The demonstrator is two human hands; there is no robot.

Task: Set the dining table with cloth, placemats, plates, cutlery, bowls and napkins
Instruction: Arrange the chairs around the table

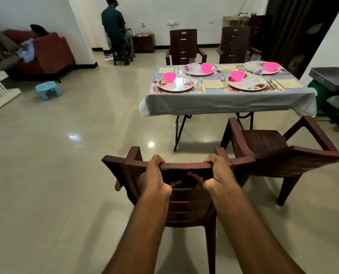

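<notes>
Gray-clothed table [224, 103]; pink bowls [169, 77] on plates [176, 85]

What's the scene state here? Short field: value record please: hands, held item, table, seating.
left hand: left hand grips the top rail of the held chair
right hand: right hand grips the same rail
table: grey cloth, four plates, four pink bowls, e.g. near-left bowl; cutlery, yellow napkins and glasses laid
seating: second chair at the near right side; two chairs on the far side
held chair position: apart from the table, on open floor
</notes>
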